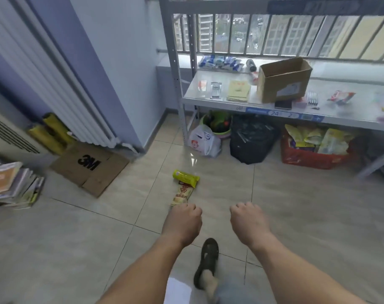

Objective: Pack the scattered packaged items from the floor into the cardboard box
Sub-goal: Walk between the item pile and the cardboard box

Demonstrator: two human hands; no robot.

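Two packets, just beyond hands

We see a yellow-green packet on beige floor tiles crossed by dark grout lines, and just nearer us a cream packet with red lettering. Far right, a plain brown cardboard box sits on a pale grey shelf. Below it: a black bag, a red crate. Left, brown flattened cardboard printed with black "3M".
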